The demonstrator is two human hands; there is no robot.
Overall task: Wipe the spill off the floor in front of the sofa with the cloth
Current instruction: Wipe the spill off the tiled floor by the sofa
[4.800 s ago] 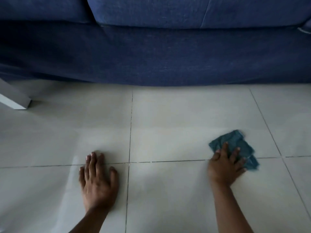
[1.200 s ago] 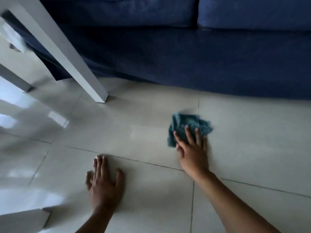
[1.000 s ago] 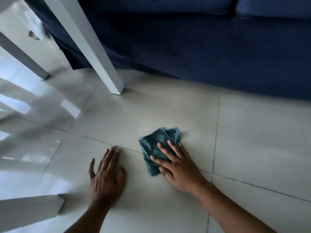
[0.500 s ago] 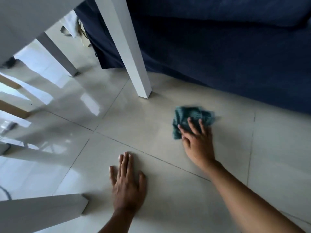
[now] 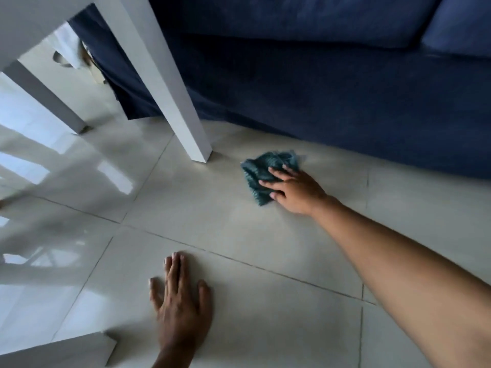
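Observation:
A crumpled teal cloth [image 5: 261,168] lies on the pale tiled floor [image 5: 239,229] just in front of the dark blue sofa [image 5: 318,83]. My right hand [image 5: 295,191] presses down on the cloth's right side, fingers spread over it, arm stretched out from the lower right. My left hand [image 5: 180,304] rests flat on the floor nearer to me, fingers together, holding nothing. No wet patch shows clearly on the glossy tiles.
A white table leg [image 5: 172,102] stands on the floor just left of the cloth. A second white leg [image 5: 45,99] is further left, and a white edge [image 5: 58,351] juts in at the bottom left. Small objects [image 5: 79,57] lie beyond the sofa's end.
My right hand has kept sweeping the cloth back and forth, working leftward along the sofa front toward the table leg. My left hand has stayed planted on the floor.

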